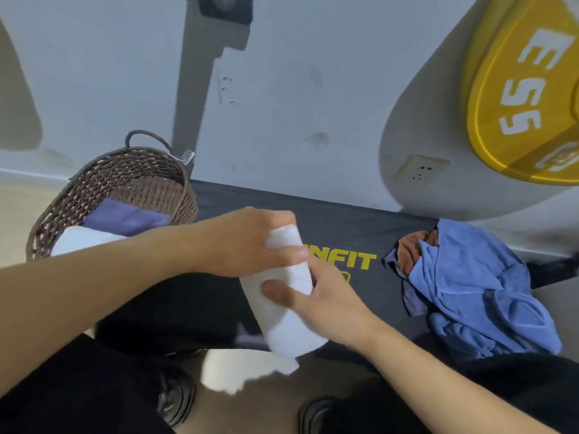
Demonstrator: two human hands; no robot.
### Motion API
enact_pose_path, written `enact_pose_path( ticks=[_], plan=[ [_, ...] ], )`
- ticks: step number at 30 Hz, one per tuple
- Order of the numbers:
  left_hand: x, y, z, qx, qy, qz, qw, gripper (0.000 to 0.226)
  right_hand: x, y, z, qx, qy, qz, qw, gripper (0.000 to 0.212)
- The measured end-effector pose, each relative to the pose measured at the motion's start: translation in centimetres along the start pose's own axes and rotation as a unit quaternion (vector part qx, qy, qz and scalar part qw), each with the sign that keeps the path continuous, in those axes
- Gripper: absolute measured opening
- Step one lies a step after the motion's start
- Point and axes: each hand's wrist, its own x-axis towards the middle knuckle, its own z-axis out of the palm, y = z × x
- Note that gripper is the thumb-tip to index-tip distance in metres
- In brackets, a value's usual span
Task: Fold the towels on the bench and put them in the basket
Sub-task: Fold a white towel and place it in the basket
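- Basket (pixel 62 195): one, woven brown wicker with a loop handle, at the far left end of the table (pixel 344 227). It holds two folded towels: a purple towel (pixel 125 216) toward the far side and a white folded towel (pixel 81 239) nearer, partly hidden by the left forearm.
- Left hand (pixel 247 242): one; its grip is curled over the upper end of the white towel (pixel 282 308), thumb pressed on the cloth.
- White towel in hand: one, rolled or folded into a narrow bundle, held above the near edge of the table, centre of the scene; a loose tail hangs below.
- Right hand (pixel 322 305): one; its grip is wrapped round the middle of the same towel, thumb on the front.
- Step, as judged: the fold of the third towel is being finished. The next move calls for tucking the loose tail, then carrying the bundle left to the basket.
- Blue towel (pixel 479 292): one, crumpled, at the right of the table, unfolded.
- Brown towel (pixel 413 245): one, mostly buried under the blue one.
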Motion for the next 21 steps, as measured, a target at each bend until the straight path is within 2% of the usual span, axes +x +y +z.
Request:
enact_pose_path(
  ticks=[2,3,7,11,13,15,18,21],
  plan=[
    [-0.1,-2.1,-1.5,-0.006,0.037,-0.008,0.999,0.030,1.2,-0.6,1.9,0.001,0.090,0.012,0.996,0.032],
    [-0.3,-3.2,-2.3,-0.005,0.049,-0.014,0.999,0.031,2.0,-1.1,2.7,-0.020,0.104,0.008,0.994,0.040],
    [-1.7,-6.9,-5.6,0.013,0.088,-0.018,0.996,0.036,5.9,-3.5,5.1,-0.109,0.049,-0.041,0.992,0.062],
    [-3.3,-10.2,-9.9,0.040,0.178,-0.010,0.983,0.035,11.2,-6.7,7.1,-0.112,0.053,-0.115,0.986,0.045],
    [-4.1,-12.5,-11.9,0.001,0.237,0.001,0.971,0.038,14.3,-8.6,8.1,-0.146,0.061,-0.143,0.977,0.046],
    [-4.9,-15.5,-13.0,-0.061,0.283,-0.009,0.957,0.040,17.5,-10.2,8.6,-0.196,0.031,-0.146,0.969,0.044],
    [-5.6,-20.6,-12.8,-0.126,0.304,-0.087,0.940,0.033,21.8,-11.7,9.2,-0.302,-0.065,-0.122,0.943,0.041],
    [-5.3,-24.2,-11.7,-0.211,0.337,-0.161,0.903,0.027,25.2,-12.1,10.1,-0.348,-0.117,-0.084,0.926,0.042]
  ],
)
